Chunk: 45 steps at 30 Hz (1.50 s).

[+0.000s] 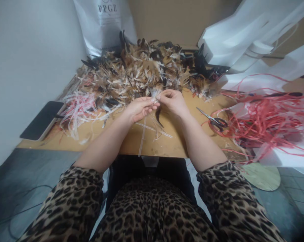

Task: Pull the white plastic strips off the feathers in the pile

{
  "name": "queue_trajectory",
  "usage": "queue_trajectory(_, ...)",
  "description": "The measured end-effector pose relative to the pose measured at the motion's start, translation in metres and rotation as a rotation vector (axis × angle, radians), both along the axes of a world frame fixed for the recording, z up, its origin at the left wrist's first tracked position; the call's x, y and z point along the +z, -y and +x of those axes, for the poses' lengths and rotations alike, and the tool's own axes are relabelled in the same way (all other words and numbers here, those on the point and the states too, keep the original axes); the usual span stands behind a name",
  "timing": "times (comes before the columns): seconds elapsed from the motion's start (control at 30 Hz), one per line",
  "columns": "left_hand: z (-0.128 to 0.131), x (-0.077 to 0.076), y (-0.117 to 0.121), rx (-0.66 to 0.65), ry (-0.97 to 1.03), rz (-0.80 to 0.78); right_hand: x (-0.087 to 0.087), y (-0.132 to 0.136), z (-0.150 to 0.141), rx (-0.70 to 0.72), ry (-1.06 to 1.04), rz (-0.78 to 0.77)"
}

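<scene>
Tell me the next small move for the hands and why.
Probably wind the strip once around the quills: the left hand and right hand pinch a small feather bundle together, and a pale strip hangs loose below it.

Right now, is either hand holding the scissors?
No, the scissors lie on the table to the right, while the left hand and right hand pinch a small feather bundle.

the silver bag [105,23] behind the feathers reads "ppgz"

Wooden table [167,144] bears feather pile [146,70], scissors [213,119], phone [42,119], red strips [265,122].
</scene>
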<state>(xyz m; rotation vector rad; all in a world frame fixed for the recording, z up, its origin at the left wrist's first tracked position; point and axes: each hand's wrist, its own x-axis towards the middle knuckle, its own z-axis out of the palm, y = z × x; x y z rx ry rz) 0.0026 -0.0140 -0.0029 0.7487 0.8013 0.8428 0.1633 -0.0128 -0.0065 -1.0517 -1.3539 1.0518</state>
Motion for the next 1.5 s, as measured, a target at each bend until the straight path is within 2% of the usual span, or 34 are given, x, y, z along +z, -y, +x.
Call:
queue_trajectory(0.33, 0.000, 0.000, 0.000, 0.002, -0.044, 0.017, -0.004, -0.001, 0.002, 0.018, -0.002, -0.031)
queue_trajectory(0.57, 0.003, -0.002, 0.000, 0.069, -0.050, 0.075, -0.005, -0.002, -0.001, -0.068, -0.039, -0.105)
queue_trajectory(0.8, 0.001, 0.000, -0.001, 0.089, 0.038, 0.061, 0.003, 0.002, 0.000, 0.023, -0.191, -0.172)
queue_trajectory(1.0, -0.002, 0.005, 0.000, 0.048, 0.084, -0.017, 0.016, 0.007, 0.006, 0.118, -0.180, -0.149)
queue_trajectory(1.3, -0.003, 0.000, 0.001, -0.051, 0.086, -0.002, 0.007, 0.006, 0.005, 0.217, -0.161, -0.131)
queue_trajectory(1.5, -0.002, -0.005, -0.002, -0.011, 0.029, 0.086, 0.004, 0.006, 0.001, 0.137, -0.196, -0.168)
